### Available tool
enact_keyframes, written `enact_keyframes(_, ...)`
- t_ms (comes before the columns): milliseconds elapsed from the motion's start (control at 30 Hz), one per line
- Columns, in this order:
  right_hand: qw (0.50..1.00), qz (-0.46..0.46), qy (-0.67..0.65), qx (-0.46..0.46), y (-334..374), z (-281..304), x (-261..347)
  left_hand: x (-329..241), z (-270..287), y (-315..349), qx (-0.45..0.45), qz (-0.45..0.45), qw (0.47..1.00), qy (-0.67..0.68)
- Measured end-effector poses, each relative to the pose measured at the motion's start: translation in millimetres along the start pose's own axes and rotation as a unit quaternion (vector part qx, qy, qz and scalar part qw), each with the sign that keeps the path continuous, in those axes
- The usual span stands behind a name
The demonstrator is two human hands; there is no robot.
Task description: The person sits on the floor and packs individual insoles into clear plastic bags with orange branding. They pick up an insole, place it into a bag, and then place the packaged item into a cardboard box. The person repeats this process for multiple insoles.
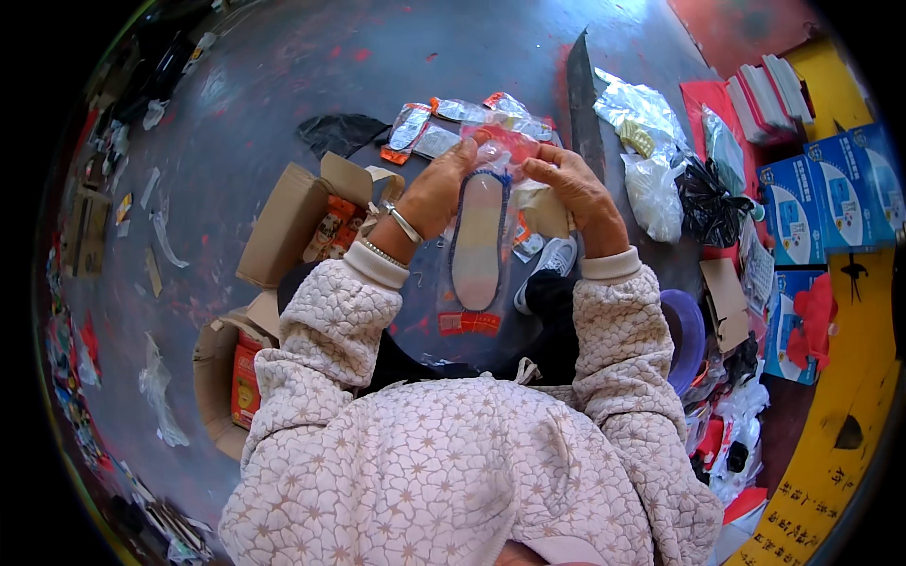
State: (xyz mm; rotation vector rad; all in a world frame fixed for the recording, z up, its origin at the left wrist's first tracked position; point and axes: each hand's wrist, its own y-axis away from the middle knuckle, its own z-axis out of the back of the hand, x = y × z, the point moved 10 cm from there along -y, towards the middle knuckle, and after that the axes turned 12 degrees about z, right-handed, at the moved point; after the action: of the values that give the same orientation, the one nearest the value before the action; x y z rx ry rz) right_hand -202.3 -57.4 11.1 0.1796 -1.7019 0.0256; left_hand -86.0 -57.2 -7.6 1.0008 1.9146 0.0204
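Fingers of the left hand (432, 193) are clamped on the crinkled, translucent red plastic film (510, 143), and the thumb and fingers of the right hand (580, 196) pinch its opposite edge. Whether this film is the top of the clear plastic sleeve with a red strip at its foot (469, 324) or a separate piece, I cannot tell. Inside the sleeve, the long pale shoe insole with dark blue stitched edging (477, 241) hangs just below and between the fingertips, toward the body. Good handling here probably means matching the two pinches in height, so that the insole hangs straight, and drawing the bunched film evenly apart; a hard one-sided pull could tear it. Silver-and-orange foil packets (409, 127) lie just beyond the fingertips, so keeping the film lifted clear of them seems wise.
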Motion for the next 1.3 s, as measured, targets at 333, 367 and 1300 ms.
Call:
enact_keyframes(333, 0.999, -0.026, -0.043, 0.016, 1, -12, 2, -17, 7, 4, 0.004, -0.042, 0.999, 0.009)
enact_keyframes(367, 0.999, -0.029, -0.039, 0.016, 1, -11, 3, -23, 7, 4, 0.013, -0.056, 0.998, -0.008)
enact_keyframes(1300, 0.974, 0.218, 0.054, 0.010, 7, -6, 70, -76, -1, 37, -0.099, -0.266, 0.954, -0.094)
